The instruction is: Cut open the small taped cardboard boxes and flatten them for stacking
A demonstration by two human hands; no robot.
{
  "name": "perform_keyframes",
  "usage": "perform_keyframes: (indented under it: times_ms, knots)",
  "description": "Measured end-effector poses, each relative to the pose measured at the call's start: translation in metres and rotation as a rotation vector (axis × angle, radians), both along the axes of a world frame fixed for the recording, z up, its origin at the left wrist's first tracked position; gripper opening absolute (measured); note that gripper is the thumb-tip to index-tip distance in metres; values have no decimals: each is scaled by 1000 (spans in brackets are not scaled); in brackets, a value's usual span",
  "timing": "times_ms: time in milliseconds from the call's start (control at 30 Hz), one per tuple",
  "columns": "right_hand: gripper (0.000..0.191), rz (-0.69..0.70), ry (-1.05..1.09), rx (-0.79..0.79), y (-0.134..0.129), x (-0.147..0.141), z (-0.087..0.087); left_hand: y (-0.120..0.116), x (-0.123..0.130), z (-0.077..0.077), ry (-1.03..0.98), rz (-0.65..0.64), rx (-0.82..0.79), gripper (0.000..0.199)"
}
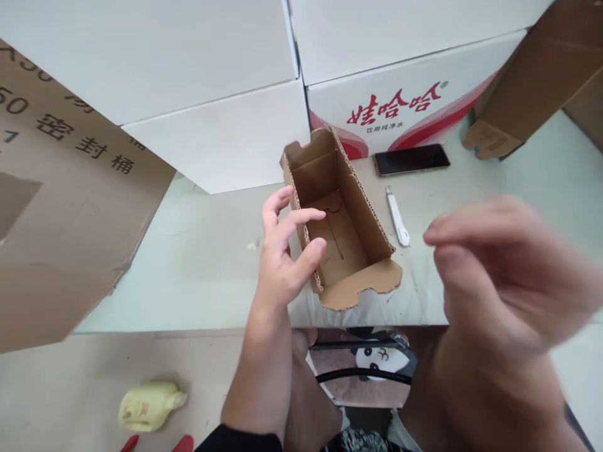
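Note:
An open, narrow cardboard box (346,232) lies on the pale green tabletop with its near end flap folded outward. My left hand (292,251) is at the box's left wall, fingers spread and the index finger over the opening. It grips nothing; whether it touches the wall I cannot tell. My right hand (499,276) is raised right of the box, blurred by motion. Its thumb and index fingertips come together in a pinch, and no object shows between them. A white utility knife (398,216) lies between the box and my right hand.
A black phone (412,159) lies before a white and red carton (330,103). More white cartons (217,138) are stacked behind. Large brown cartons stand at left (70,188) and right (537,75). A yellow bottle (148,406) lies on the floor, beyond the table edge (188,330).

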State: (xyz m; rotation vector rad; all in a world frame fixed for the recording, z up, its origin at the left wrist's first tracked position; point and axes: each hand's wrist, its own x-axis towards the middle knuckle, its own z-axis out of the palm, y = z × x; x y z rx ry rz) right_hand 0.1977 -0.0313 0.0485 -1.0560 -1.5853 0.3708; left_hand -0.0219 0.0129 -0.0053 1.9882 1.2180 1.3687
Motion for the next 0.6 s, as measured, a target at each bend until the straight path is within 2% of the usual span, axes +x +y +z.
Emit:
perform_keyframes:
  times_ms: [33,100,233,300,433,600]
  knots:
    - [18,-83,43,-26,5,1,-8,0,2,-1,22,-17,4,38]
    - [22,-96,44,-126,14,2,-22,0,4,-2,37,-33,-4,37]
    - [33,149,-79,-286,25,1,-40,-1,5,-2,110,-12,-35,40]
    - [35,222,-103,-331,27,0,-43,-3,4,-2,150,-1,-64,42]
    - [41,267,-131,-363,25,-4,-42,-4,-1,-1,232,-18,-129,47]
    - [40,310,-203,-362,24,-8,-41,-4,-6,0,162,-59,-169,42]
